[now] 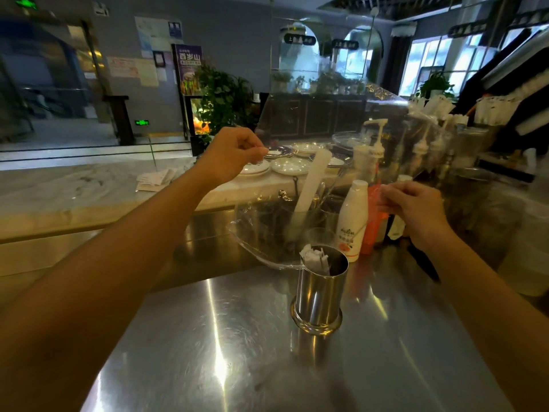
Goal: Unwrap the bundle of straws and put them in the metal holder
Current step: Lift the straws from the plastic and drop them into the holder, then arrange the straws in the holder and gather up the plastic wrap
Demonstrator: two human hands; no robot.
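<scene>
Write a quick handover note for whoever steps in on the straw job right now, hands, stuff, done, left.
Left hand: raised, pinching the upper edge of the clear plastic wrap.
Right hand: pinching the wrap's other side, stretching it open above the steel counter.
Metal holder: upright on the counter, a few paper-wrapped straws already inside it.
Done: wrap is off the bundle, some straws are in the holder.
Left: I cannot tell whether any straws remain in the wrap; check, load the rest, discard the wrap.

The round silver metal holder point(320, 295) is shiny and smooth. The flat steel counter point(225, 346) is shiny with fine scratches. The clear plastic wrap point(297, 179) looks thin and glossy.
</scene>
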